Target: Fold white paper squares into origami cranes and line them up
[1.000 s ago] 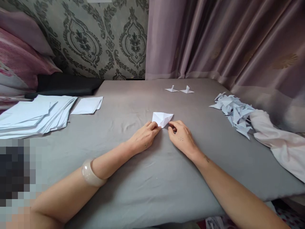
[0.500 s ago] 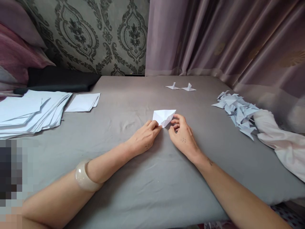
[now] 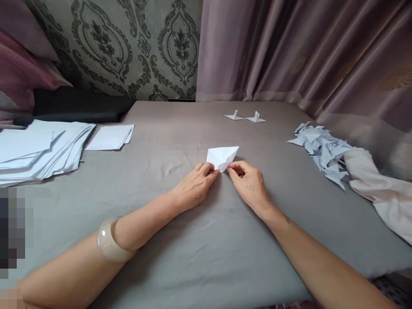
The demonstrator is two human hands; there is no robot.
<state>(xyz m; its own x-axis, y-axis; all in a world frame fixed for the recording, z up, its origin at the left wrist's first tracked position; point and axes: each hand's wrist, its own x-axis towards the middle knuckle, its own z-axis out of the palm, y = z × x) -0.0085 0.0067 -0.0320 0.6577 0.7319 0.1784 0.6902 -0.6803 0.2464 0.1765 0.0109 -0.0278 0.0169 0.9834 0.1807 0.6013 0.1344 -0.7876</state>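
Note:
A small white sheet of paper (image 3: 222,156), creased and partly folded, lies on the grey cloth between my hands. My left hand (image 3: 198,182) is closed on its near left edge, fingertips pressing down. The thumb and forefinger of my right hand (image 3: 247,182) pinch its near right edge; the other fingers are curled in. The sheet's right side rises to a pointed corner. Fingertips partly hide the near edge.
Large paper stacks (image 3: 64,146) and a smaller stack (image 3: 109,137) lie at left, near black fabric (image 3: 80,106). Two folded paper pieces (image 3: 255,117) stand far back. A heap of folded papers (image 3: 322,146) sits at right beside white cloth (image 3: 376,180).
My right hand's fingers have closed from a loose curl into a pinch on the paper's right edge. My left hand stays where it was on the sheet.

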